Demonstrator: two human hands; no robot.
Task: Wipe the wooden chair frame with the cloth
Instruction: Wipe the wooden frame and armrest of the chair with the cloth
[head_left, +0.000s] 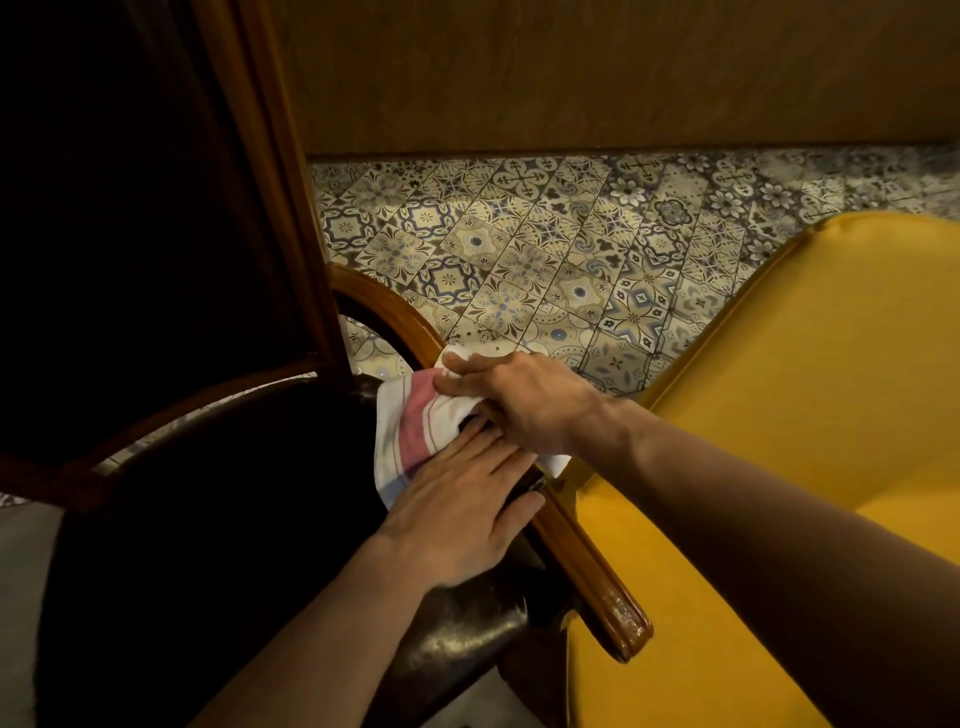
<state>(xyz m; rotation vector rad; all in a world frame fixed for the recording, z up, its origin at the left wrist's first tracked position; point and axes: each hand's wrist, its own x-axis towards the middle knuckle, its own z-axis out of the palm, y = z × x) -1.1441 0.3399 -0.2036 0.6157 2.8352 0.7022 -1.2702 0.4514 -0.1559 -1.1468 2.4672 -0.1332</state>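
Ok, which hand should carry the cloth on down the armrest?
Right hand: it likely suits, since it grips the cloth on the armrest. The left hand lies flat on the cloth and seat edge.

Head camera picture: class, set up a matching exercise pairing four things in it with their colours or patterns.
Things:
1. cloth
2. wooden armrest
3. neighbouring seat
4. floor tiles

Descriptions:
A. plain yellow
B. white with a pink stripe
C. blue and cream floral pattern
D. glossy brown

Pairs: 1-B, 2-D, 3-A, 4-C
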